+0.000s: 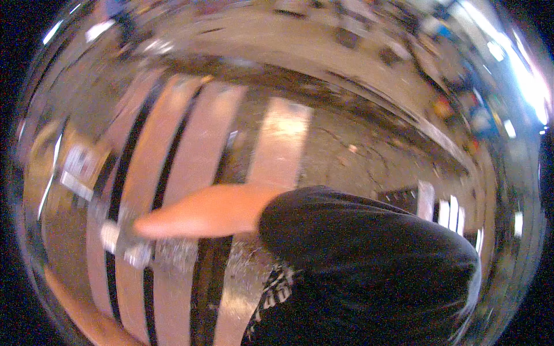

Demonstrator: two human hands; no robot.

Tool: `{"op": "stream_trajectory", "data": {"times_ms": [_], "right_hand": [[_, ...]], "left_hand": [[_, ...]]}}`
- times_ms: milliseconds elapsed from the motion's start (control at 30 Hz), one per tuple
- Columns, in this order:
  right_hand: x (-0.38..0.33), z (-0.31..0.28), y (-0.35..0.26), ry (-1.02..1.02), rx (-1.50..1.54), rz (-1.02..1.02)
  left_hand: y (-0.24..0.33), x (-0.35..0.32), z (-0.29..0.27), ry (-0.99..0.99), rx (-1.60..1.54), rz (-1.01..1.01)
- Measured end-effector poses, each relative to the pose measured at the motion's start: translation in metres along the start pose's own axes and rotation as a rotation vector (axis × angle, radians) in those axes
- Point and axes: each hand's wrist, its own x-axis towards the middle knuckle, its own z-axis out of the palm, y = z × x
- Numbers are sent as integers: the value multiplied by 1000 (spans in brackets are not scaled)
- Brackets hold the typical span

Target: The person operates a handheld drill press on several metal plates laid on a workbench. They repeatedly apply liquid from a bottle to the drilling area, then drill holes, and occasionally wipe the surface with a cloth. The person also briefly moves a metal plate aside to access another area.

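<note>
The picture is heavily motion-blurred. One bare forearm reaches out of a black sleeve (346, 248) toward the left; it looks like my left arm. My left hand (144, 226) ends over long pale wooden planks (196, 155) that lie side by side with dark gaps between them. Just below the hand is a small grey-and-white object (124, 247), blurred. I cannot tell whether the fingers hold it or only hover over it. My right hand is not in view.
The planks rest on a rough concrete floor (358, 150). Another separate plank (280, 144) lies to the right. Pale slatted pieces (444, 210) stand at the right. Blurred clutter and bright lights line the far edge.
</note>
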Motion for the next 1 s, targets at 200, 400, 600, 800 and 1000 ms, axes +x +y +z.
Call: {"op": "stream_trajectory", "data": {"times_ms": [200,400,600,800,1000], "right_hand": [[-48,-2,-6,45,32,89],[-65,-7,-27,39,19,148],[-52,-29,3,66,57,200],[-16,-40,42,36,27,151],[7,-34,34,27,-31,54]], "left_hand": [[104,-1,-36,-22,-78,-218],[123,-41,-82,-51,-170,-339],[139,-29,-86,-128,-163,-361],[126,-20,-78,-73,-132,-211],[98,-22,-38,-12,-214,-116]]}}
